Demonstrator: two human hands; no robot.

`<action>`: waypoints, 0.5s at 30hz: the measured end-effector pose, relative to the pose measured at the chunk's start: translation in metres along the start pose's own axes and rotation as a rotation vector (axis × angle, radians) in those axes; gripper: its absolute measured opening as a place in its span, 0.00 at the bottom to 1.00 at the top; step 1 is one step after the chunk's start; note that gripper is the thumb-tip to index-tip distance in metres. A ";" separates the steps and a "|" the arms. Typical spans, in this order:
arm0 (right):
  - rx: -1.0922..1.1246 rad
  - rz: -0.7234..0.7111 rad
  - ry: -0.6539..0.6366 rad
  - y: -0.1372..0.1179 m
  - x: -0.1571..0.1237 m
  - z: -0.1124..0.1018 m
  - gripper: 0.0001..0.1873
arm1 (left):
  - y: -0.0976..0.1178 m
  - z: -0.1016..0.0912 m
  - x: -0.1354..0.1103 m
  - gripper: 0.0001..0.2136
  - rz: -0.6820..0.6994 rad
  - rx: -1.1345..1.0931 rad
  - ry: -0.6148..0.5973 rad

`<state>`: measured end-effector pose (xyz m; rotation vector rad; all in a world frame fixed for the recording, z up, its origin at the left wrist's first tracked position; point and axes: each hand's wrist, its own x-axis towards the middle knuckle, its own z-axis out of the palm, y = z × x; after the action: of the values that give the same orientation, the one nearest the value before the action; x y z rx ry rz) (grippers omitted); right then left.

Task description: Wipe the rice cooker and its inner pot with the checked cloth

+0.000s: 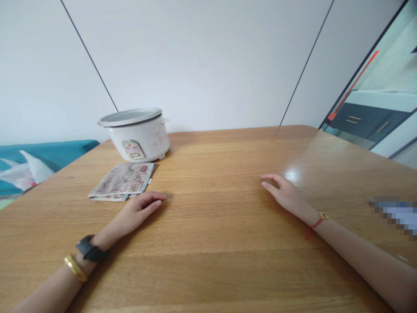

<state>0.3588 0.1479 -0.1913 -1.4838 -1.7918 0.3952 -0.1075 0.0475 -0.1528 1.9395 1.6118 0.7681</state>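
Note:
My left hand [138, 212] rests on its side on the wooden table [208, 217], fingers stretched out and thumb apart, holding nothing. Just beyond it lies a folded patterned cloth [122, 181], close to my fingers. Behind the cloth stands a white rice cooker [143, 139] without a lid on it; its inside is mostly hidden by the rim. On the right side of the table, my right hand [283, 193] is also open, with its thumb and fingers spread and nothing in its grasp.
A pixelated flat object [397, 213] lies at the right edge. White wall panels [208, 65] rise behind the table. To the left are a teal seat [65, 154] and a white plastic bag [28, 171]. Dark drawers [358, 121] show through an opening at the far right.

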 end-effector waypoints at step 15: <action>-0.014 -0.020 -0.025 0.003 0.000 0.001 0.17 | -0.001 0.001 0.002 0.18 0.030 0.033 0.006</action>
<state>0.3606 0.1492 -0.1940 -1.4758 -1.8310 0.3940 -0.1074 0.0492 -0.1536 1.9908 1.6122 0.7641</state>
